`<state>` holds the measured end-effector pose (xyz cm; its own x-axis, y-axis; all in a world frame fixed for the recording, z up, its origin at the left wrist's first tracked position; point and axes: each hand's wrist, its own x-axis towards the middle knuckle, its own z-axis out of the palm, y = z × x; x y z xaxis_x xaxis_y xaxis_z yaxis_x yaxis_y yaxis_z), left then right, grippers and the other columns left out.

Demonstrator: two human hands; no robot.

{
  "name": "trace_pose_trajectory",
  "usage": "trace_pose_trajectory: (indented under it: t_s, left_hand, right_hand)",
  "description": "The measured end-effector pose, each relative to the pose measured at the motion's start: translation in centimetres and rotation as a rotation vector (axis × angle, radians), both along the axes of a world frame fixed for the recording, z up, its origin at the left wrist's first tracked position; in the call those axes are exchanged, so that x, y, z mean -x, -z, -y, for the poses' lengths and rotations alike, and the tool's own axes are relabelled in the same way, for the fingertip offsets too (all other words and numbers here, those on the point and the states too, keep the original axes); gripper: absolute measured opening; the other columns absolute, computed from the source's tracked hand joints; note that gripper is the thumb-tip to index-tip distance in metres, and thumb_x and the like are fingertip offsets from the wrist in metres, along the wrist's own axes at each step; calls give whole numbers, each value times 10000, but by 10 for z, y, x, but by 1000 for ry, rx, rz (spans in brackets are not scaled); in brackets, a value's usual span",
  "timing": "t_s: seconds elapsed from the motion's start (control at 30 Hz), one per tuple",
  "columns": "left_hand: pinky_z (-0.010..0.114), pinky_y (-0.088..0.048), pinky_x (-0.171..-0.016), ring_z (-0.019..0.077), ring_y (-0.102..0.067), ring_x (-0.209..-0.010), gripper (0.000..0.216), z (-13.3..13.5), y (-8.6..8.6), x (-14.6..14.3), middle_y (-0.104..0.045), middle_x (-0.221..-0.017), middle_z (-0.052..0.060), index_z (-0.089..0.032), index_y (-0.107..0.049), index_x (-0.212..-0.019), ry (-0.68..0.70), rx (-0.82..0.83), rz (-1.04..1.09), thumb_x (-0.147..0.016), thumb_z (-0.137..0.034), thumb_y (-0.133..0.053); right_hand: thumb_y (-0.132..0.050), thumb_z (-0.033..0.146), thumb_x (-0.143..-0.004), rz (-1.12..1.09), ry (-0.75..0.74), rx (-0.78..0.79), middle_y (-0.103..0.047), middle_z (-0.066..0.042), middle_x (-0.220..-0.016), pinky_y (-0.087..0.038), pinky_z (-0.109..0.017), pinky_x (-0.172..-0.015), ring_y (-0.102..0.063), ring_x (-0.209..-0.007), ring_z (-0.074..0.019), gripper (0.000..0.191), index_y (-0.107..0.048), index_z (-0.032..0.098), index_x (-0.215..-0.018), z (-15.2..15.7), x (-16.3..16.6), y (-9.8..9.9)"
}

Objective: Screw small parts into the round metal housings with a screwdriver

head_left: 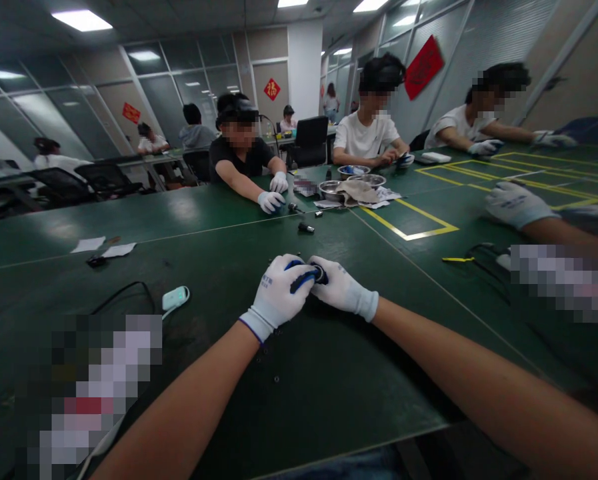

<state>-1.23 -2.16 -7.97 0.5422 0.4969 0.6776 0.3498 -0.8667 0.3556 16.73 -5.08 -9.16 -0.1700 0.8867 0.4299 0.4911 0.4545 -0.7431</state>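
My left hand [281, 291] and my right hand [343, 287] meet over the green table, both in white gloves with blue palms. Between their fingers is a small dark round part [321, 274] with a lighter ring at its end. Both hands are closed on it, and the fingers cover most of it, so its exact kind cannot be made out. Beneath my left wrist, several tiny metal pieces lie on the table, one of them a small ring [277, 379]. Beyond my hands are a short black cylindrical piece [306, 228] and a smaller one [319, 214].
Across the green table [219, 273], a co-worker's gloved hands [273, 197] are near a dark tool-like piece [295, 208]. Metal bowls [332, 189] and a cloth [357, 193] stand farther back. To the left lies a white device [175, 298] with a cable. Another person's gloved hand [519, 203] reaches in from the right.
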Motion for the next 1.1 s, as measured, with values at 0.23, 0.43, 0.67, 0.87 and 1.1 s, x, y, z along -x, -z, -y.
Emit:
trace_pose_trajectory:
  t_s: [0.23, 0.43, 0.67, 0.87, 1.1]
  left_hand:
    - [420, -608, -890, 232, -683, -980, 122, -4, -1, 1, -711, -1012, 60, -239, -807, -1005, -52, 118, -22, -908, -240, -733]
    - [414, -602, -884, 232, -683, -947, 107, -7, -4, 2, -723, -978, 62, -225, -817, -977, -19, 92, -104, -914, -237, -731]
    - [363, -598, -925, 207, -709, -967, 130, -3, -5, 0, -741, -1025, 46, -228, -810, -997, -22, 245, -59, -885, -204, -748]
    - [392, -598, -934, 223, -707, -961, 104, 0, -4, -3, -748, -1012, 52, -227, -807, -964, -146, 190, -143, -906, -215, -722]
    - [391, -595, -887, 239, -701, -949, 134, 2, -1, -6, -742, -1007, 70, -208, -785, -1011, -220, 55, -285, -957, -234, -664]
  right_hand:
    - [-618, 167, -813, 127, 47, -8, -622, 10, -736, -416, -278, -615, -576, -657, -157, 132, -504, 232, -826, -1, 0, 2]
    - [-611, 142, -821, 180, -14, 7, -628, 3, -758, -422, -276, -637, -579, -669, -158, 142, -501, 231, -827, -1, -1, 3]
    - [-608, 121, -839, 270, 105, 35, -627, -2, -766, -429, -270, -665, -585, -688, -160, 135, -516, 220, -840, -1, 2, 1]
    - [-602, 155, -891, 385, 186, 68, -684, -68, -901, -470, -291, -740, -644, -808, -204, 70, -562, 205, -919, 0, 7, -1]
    - [-589, 160, -906, 457, 229, 128, -714, -100, -966, -483, -291, -773, -678, -870, -221, 88, -594, 190, -989, 2, 10, -6]
